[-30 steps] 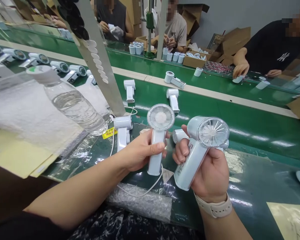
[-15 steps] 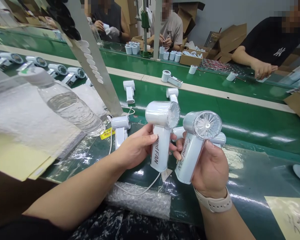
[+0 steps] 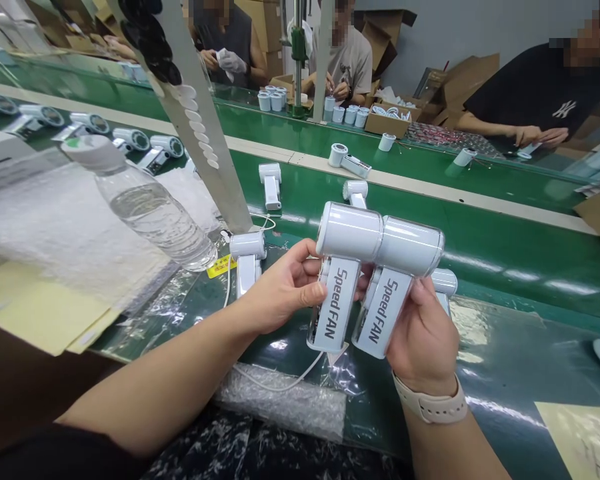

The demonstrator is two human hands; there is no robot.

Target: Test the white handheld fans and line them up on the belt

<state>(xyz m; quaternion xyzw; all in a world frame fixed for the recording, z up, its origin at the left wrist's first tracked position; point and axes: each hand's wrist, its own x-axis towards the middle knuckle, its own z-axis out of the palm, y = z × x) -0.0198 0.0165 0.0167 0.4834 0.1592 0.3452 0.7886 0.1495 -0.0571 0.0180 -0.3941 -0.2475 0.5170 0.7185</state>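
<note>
Fingers and thumb of the left hand (image 3: 300, 287) are pinching the left fan (image 3: 337, 300) by its handle, and the right hand (image 3: 425, 340) is curled round the back of the right fan (image 3: 387, 307), thumb up near the head. Both are held up over the table (image 3: 495, 363), heads touching end to end, handles tilted a bit with the "Speed FAN" lettering showing on each. Pale watch (image 3: 435, 403) on the right wrist.

Just below the hands there's a white cable (image 3: 290, 388) looping over some crinkly clear plastic (image 3: 305, 413). Behind the right hand, another fan (image 3: 446, 283) is partly hidden. Beyond the left hand you've got a spare fan (image 3: 249, 263), then a yellow label (image 3: 220, 267) and a tilted water bottle (image 3: 155, 213) further left. Yellow paper (image 3: 580, 433) sits off to the right of the right hand.

Past both hands, three more fans (image 3: 271, 187) lie on the green surface, with a whole row (image 3: 133, 140) far left. Across the way, a person in a black shirt (image 3: 535, 87) has both hands on a small pale part (image 3: 530, 150).
</note>
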